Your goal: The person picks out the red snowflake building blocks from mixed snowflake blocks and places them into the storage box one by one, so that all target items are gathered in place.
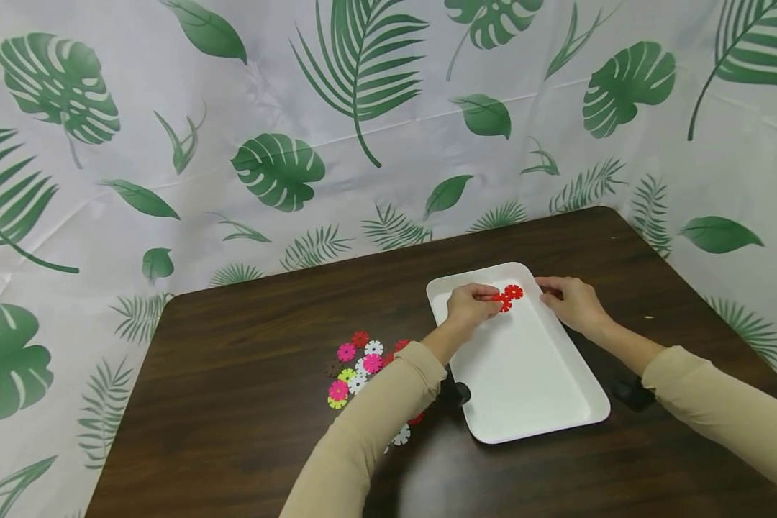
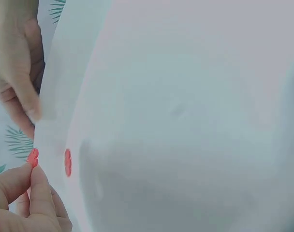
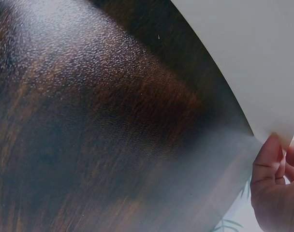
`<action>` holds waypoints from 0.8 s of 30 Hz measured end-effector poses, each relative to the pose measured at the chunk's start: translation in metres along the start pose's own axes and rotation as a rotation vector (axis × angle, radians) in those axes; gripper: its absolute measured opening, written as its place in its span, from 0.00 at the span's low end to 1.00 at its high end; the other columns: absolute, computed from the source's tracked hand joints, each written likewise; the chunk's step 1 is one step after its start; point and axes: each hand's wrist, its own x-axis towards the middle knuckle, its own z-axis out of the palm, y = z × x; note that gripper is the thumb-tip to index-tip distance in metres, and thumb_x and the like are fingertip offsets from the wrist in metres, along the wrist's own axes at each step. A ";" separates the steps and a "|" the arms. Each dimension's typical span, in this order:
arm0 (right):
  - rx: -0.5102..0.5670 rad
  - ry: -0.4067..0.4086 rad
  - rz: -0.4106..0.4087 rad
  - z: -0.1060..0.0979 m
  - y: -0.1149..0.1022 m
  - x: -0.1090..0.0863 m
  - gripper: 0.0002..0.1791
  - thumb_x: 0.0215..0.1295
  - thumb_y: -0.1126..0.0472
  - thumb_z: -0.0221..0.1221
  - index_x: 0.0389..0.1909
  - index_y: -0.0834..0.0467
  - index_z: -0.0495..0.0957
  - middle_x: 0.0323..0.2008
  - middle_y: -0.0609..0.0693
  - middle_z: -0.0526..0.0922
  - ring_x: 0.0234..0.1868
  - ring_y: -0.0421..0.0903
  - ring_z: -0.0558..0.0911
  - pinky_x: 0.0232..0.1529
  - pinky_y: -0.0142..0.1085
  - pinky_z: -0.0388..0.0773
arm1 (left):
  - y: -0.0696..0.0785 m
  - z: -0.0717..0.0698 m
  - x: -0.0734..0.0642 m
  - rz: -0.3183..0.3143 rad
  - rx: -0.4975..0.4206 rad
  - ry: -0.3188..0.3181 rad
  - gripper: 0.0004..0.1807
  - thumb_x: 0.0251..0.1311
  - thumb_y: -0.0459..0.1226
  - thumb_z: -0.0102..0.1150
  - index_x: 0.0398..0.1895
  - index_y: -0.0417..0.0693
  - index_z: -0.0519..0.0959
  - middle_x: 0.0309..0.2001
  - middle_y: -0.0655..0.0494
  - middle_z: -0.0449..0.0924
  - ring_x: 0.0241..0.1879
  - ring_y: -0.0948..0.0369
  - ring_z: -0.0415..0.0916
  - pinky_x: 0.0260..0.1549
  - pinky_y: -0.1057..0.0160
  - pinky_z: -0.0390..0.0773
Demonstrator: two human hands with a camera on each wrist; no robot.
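Observation:
A white tray (image 1: 531,388) stands on the dark wooden table. Over its far end my left hand (image 1: 469,309) pinches a small red notched disc (image 2: 33,157) between thumb and fingertip. Another red notched disc (image 1: 514,292) lies in the tray close by, also visible as a red disc (image 2: 67,163) in the left wrist view. My right hand (image 1: 573,306) grips the tray's right rim near the far corner; the right wrist view has the thumb (image 3: 270,154) pressed on the tray wall (image 3: 253,63). The fingers behind the rim are partly hidden.
Left of the tray lies a loose spread of several notched discs (image 1: 356,367) in pink, white, yellow, red and brown, partly covered by the left sleeve (image 1: 375,417). The brown table (image 1: 233,403) meets a leaf-patterned cloth (image 1: 375,194) at its back edge.

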 end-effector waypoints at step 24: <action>-0.035 0.051 -0.074 0.000 0.002 0.001 0.18 0.60 0.72 0.57 0.51 0.73 0.74 0.34 0.66 0.80 0.28 0.50 0.72 0.22 0.28 0.71 | -0.015 0.050 0.012 0.024 0.176 0.122 0.06 0.44 0.22 0.65 0.26 0.37 0.83 0.25 0.51 0.81 0.24 0.66 0.70 0.30 0.66 0.79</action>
